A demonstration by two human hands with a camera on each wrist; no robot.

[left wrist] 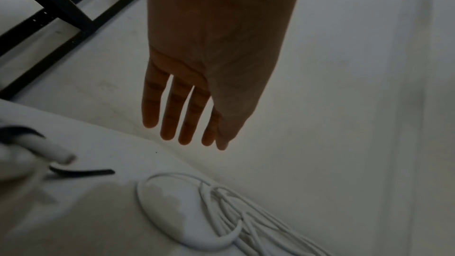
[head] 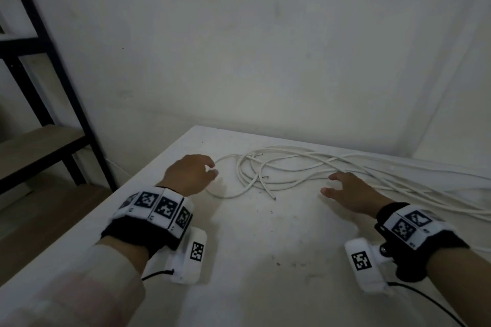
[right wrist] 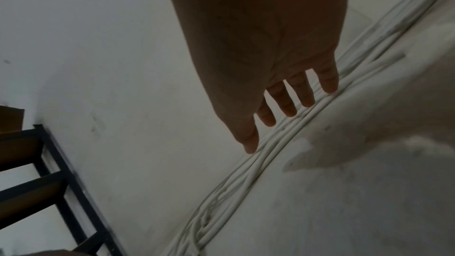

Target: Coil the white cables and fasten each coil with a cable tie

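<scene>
Both hands hover empty with fingers spread, the left hand [head: 190, 174] by the end loop and the right hand [head: 350, 191] mid-bundle, seemingly bracketing the white cables [head: 279, 167] sprawled uncoiled on the table [head: 265, 247] to gather them.

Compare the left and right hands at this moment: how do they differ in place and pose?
The left hand hovers by the looped end of the white cables; the right hand sits farther right, where the strands run out long. In the head view the left hand's fingers look slightly curled, the right hand's more spread. Both are empty.
</scene>
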